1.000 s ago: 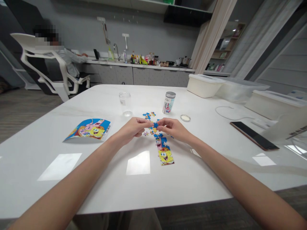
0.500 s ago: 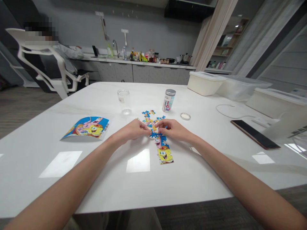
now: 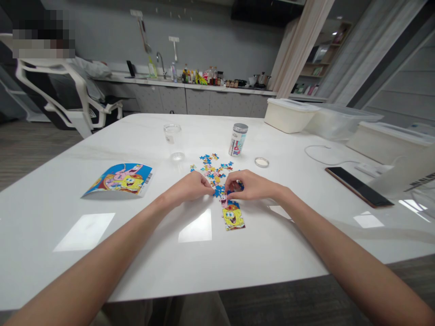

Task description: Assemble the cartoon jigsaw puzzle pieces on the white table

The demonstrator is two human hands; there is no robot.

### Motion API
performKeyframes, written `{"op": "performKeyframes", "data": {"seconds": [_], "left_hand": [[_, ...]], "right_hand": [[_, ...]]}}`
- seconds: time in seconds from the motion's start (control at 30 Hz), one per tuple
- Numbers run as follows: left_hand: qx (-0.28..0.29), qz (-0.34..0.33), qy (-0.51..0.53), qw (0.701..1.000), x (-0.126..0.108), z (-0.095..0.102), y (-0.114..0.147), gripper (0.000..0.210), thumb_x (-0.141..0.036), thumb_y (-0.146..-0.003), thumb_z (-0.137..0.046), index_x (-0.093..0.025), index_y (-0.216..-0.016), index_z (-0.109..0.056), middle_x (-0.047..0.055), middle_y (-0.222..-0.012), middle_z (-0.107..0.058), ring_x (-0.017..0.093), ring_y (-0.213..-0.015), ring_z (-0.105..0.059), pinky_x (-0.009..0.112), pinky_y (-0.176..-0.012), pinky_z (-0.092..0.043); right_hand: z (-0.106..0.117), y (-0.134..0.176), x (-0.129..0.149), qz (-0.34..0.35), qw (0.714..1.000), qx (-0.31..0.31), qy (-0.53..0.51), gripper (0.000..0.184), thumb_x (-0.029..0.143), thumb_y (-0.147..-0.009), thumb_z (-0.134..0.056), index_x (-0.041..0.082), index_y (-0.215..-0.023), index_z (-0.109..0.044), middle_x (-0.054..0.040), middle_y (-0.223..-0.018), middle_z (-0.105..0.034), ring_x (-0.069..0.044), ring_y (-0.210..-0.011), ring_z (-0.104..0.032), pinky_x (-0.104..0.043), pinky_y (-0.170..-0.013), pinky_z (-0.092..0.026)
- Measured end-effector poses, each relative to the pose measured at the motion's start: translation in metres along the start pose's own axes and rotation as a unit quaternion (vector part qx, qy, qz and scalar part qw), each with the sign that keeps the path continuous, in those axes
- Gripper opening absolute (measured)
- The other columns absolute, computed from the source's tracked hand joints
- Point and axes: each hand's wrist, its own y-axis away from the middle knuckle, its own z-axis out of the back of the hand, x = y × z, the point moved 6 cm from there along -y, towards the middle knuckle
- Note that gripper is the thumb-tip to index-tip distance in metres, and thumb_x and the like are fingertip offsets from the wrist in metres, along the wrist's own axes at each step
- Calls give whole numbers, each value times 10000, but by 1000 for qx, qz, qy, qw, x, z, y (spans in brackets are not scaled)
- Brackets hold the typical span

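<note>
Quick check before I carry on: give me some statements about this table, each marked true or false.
1. The can stands right of the clear jar. True.
2. The can lies on its side. False: it stands upright.
3. Loose pieces lie beyond the joined pieces. True.
4. The right hand is on the phone. False: it is at the joined pieces.
5. The sheet lies left of the left hand. True.
</note>
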Motion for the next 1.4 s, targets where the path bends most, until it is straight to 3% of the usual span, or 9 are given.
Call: {"op": "performKeyframes", "data": {"seconds": [0.37,0.6,0.9,1.2,1.4], "left_hand": [[-26,-20,-10,999,-3,-2,0,134,-291,-646,-627,-165,-602,-621,-71,-446,-378,76,-439,-316,251,-464,-238],[-24,-8,19,999,-4,-3,0,215,-306,-646,-661,-171,-806,-710,-76,-452,-393,89,-435,-330,250,-471,-259],[-5,-49,-8,999,-6,-4,-2,168,-301,-631,-679,-163,-723,-707,-57,-478,-457,96,-500,-371,252,-523,-279],[-25,-113,-39,993,-12,-4,-3,201,-331,-686,-668,-179,-794,-742,-72,-482,-386,96,-502,-337,248,-514,-228],[-50,-133,-83,986,-18,-1,-1,181,-297,-698,-667,-187,-802,-767,-50,-526,-439,107,-543,-374,250,-548,-268]], "right_hand": [[-4,0,-5,-32,999,28,15,230,378,-768,-690,184,-886,-658,-31,-817,-634,-128,-674,-513,-269,-611,-411],[-5,0,-5,-32,999,35,12,230,369,-777,-676,185,-913,-655,-37,-852,-646,-133,-706,-531,-268,-625,-412],[-5,1,-5,-27,999,39,5,261,391,-780,-678,178,-929,-649,-42,-857,-651,-133,-701,-530,-267,-621,-416],[-6,1,-1,-25,999,45,1,218,370,-801,-661,191,-925,-652,-37,-863,-668,-135,-707,-551,-271,-623,-419],[-5,1,-2,-28,999,41,4,220,369,-792,-673,193,-923,-653,-32,-854,-662,-134,-704,-550,-269,-610,-417]]}}
